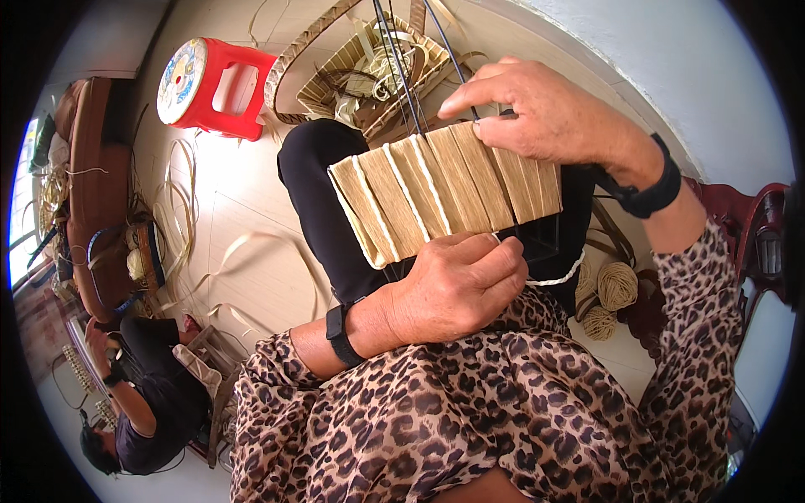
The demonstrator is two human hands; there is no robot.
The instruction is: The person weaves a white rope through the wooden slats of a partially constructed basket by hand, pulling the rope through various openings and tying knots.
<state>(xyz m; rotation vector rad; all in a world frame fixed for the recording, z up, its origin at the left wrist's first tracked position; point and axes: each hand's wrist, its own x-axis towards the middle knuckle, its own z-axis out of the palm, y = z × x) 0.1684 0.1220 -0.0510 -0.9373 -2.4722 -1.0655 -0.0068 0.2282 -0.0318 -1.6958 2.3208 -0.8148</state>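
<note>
A boxy tan piece, faced with flat strips, rests across my black-trousered knees. Several white twisted cords run over its left part, and thin black strips rise from its far edge. At its near edge my left hand is closed in a pinch, with a small pale cord tip showing at the fingertips. White cord comes out to the right of that hand. My right hand is over the far right edge, thumb against the piece, index finger stretched left and apart from it; its other fingers are partly hidden.
A red stool with a patterned top stands at the far left. Beyond my knees is a woven basket of loose strips. Balls of twine lie at right, loose strips on the left floor. Another person sits lower left.
</note>
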